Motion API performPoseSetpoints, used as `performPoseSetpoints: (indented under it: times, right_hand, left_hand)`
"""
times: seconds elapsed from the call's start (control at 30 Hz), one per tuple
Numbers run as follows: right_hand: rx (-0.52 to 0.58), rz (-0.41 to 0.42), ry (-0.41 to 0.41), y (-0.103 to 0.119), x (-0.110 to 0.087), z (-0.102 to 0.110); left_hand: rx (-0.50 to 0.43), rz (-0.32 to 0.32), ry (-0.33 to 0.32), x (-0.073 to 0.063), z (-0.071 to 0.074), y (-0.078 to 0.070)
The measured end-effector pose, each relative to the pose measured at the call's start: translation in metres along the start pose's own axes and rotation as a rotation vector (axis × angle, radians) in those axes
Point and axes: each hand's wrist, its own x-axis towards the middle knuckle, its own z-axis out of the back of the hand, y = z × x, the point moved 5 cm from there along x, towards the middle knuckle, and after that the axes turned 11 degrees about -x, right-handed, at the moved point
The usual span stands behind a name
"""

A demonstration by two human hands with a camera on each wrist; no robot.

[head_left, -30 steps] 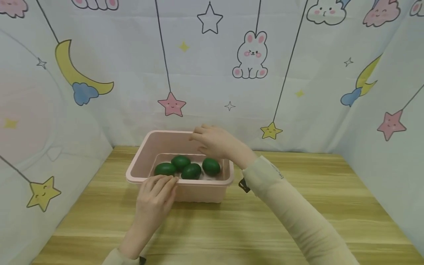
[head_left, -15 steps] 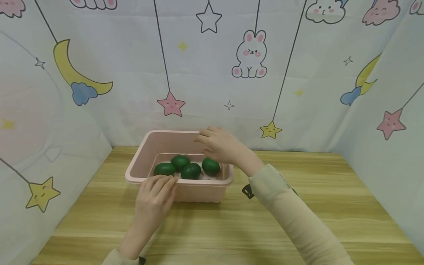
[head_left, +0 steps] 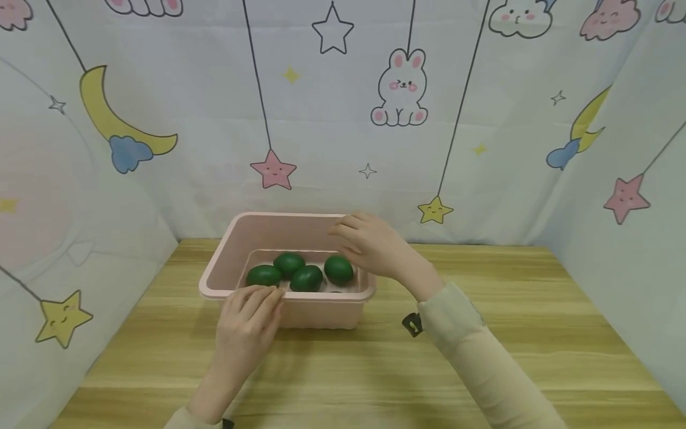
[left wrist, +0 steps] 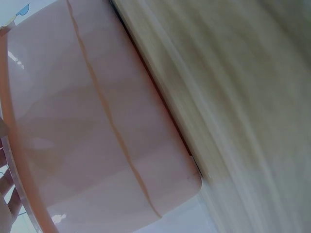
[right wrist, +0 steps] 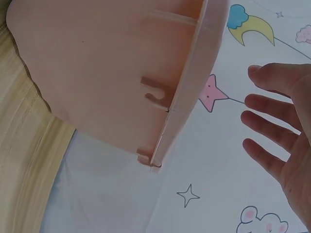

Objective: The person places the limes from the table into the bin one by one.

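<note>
A pink plastic bin (head_left: 321, 313) stands on the wooden table. Inside lie several smooth, dark green egg-shaped things (head_left: 306, 278) that look like avocados. My left hand (head_left: 249, 319) holds the bin's front rim with bent fingers; the left wrist view has the front wall (left wrist: 92, 126) large, with fingers (left wrist: 6, 184) past the rim at the left edge. Over the bin's back right corner hovers my right hand (head_left: 375, 244), holding nothing. In the right wrist view its fingers (right wrist: 269, 128) are spread and apart from the rim (right wrist: 194, 82).
The wooden tabletop (head_left: 482, 333) extends to the right and in front of the bin. A white cloth (head_left: 321, 119) printed with stars, moons and a rabbit hangs close behind it and along both sides. A black strap piece (head_left: 411, 324) sits at my right cuff.
My right hand has drifted right and slightly toward me, away from the middle of the bin's back rim. My left hand stays at the front rim; the green things lie as before.
</note>
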Motion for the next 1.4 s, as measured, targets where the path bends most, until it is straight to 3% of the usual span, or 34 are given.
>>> performPoseSetpoints:
  times: [0.5,0.8,1.4]
  right_hand:
    - [-0.008,-0.012,-0.164,0.005,-0.028,-0.003]
    - [0.007,-0.071,-0.160,0.006,-0.042,-0.009]
    - [0.035,-0.155,-0.249,0.004,-0.074,-0.015]
  left_hand:
    - [0.007,0.001,0.008,-0.001,-0.001,0.000]
    - [0.002,0.009,0.019,-0.001,0.000,0.000]
    - [0.004,0.008,0.017,-0.001,-0.001,0.000]
